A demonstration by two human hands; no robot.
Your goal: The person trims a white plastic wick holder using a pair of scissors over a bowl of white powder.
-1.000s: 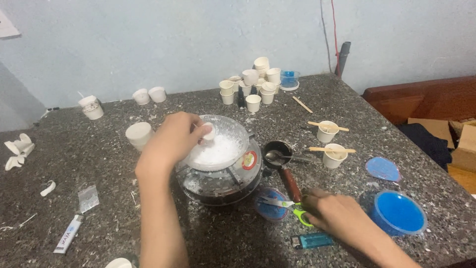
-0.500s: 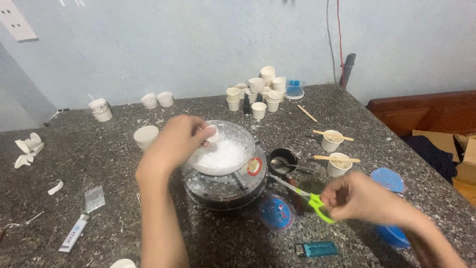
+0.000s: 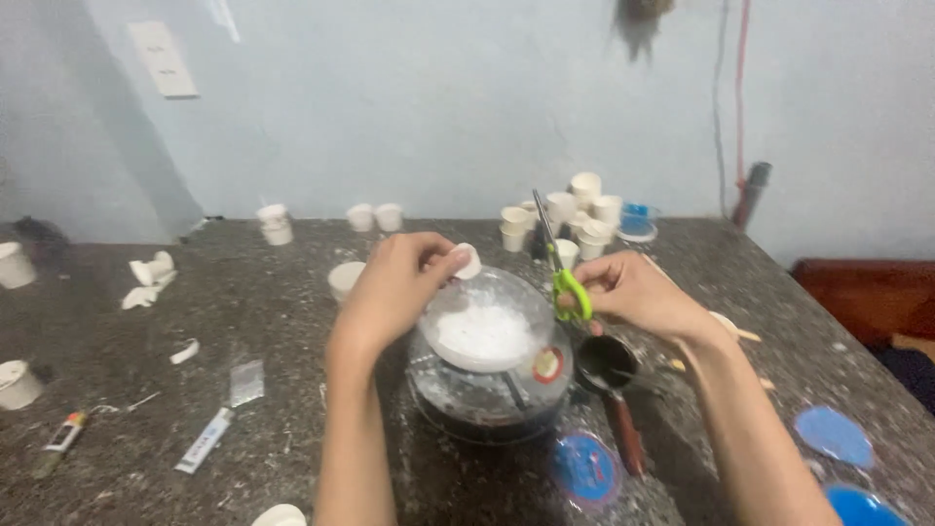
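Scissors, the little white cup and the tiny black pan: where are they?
scissors [image 3: 570, 292], head view, on the green handle in the right hand.
little white cup [image 3: 467, 261], head view, on its side.
tiny black pan [image 3: 606, 362], head view, on its bowl.

Both forearms are seen bare to the frame's edge; no sleeves are worn. The left hand [image 3: 394, 287] and right hand [image 3: 633, 292] are ungloved.

The whole view is motion-blurred. The right hand [image 3: 638, 292] covers one loop of the green scissor handles [image 3: 568, 295]. A blue bowl [image 3: 865, 505] is cut off by the bottom edge — the small black pan [image 3: 606, 362] holds something too dark, perhaps liquid.
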